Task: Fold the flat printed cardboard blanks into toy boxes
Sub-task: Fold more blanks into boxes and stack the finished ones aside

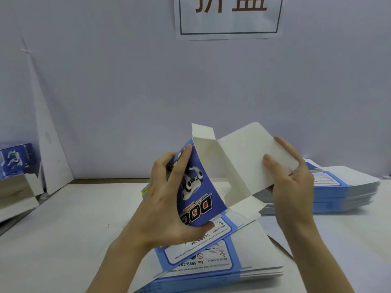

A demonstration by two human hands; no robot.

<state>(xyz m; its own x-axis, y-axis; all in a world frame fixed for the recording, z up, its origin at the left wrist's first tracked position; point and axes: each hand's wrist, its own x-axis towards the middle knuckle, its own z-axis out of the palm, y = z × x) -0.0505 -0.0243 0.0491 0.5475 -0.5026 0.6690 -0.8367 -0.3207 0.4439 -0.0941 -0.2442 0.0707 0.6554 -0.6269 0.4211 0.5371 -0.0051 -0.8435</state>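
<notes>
I hold a half-opened blue printed cardboard box blank (pixel 213 172) above the table, with its white inside facing me. My left hand (pixel 169 199) grips its blue panel showing a robot dog and "DOG", fingers on the print and thumb under the lower edge. My right hand (pixel 292 176) pinches the large white flap at the right, thumb on the inner face. Directly below lies a stack of flat blanks (pixel 213 259) with blue borders and white label panels.
A second pile of flat blanks (pixel 347 191) lies at the right on the white table (pixel 69 229). At the far left stand finished blue boxes (pixel 15 159) beside white cardboard. A grey wall with a paper sign (pixel 228 17) rises behind.
</notes>
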